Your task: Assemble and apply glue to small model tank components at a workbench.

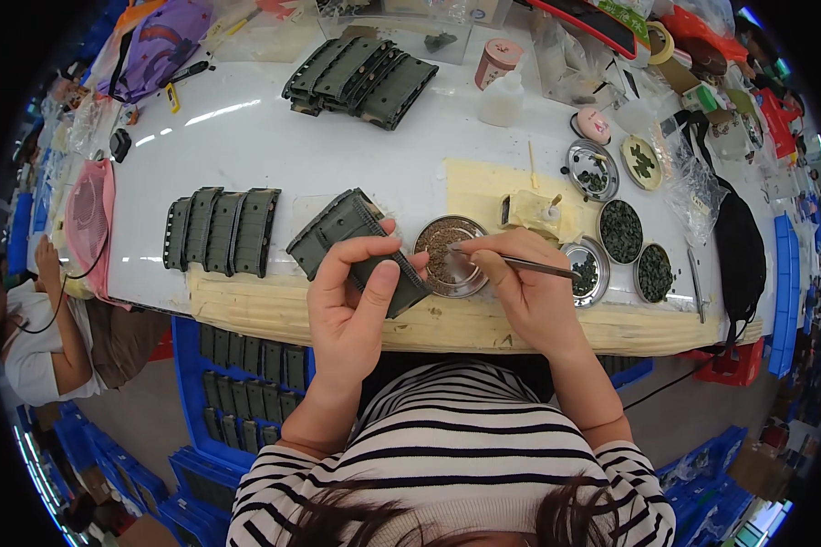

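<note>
My left hand (351,296) grips a dark green ribbed plastic part (348,239), held tilted over the front of the white table (246,150). My right hand (520,283) holds thin metal tweezers (529,264), their tip reaching over a round metal dish (449,255) filled with small brownish pieces. The dish sits between my two hands, just right of the green part.
A row of matching green parts (221,230) lies to the left, another stack (360,77) at the back. Small dishes of dark green bits (620,230) stand to the right with a white bottle (502,96). A blue crate (246,383) of parts sits below; another person (41,337) sits at left.
</note>
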`<act>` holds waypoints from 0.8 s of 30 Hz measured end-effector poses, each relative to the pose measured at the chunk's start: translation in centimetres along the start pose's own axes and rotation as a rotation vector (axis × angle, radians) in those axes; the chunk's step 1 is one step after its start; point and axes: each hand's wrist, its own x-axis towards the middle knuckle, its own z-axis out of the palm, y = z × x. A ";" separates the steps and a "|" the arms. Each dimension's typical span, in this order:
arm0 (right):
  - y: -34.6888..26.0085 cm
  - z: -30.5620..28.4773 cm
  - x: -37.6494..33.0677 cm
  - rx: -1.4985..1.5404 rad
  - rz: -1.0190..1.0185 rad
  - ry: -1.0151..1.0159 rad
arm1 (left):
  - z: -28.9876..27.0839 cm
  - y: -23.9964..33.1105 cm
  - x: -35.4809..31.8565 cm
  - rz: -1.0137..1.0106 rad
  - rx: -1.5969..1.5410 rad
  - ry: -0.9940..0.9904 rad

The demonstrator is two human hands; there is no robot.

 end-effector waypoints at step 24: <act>-1.7 -3.8 -0.8 0.319 -0.248 -0.104 | 2.2 0.3 0.9 -0.453 -0.217 -0.383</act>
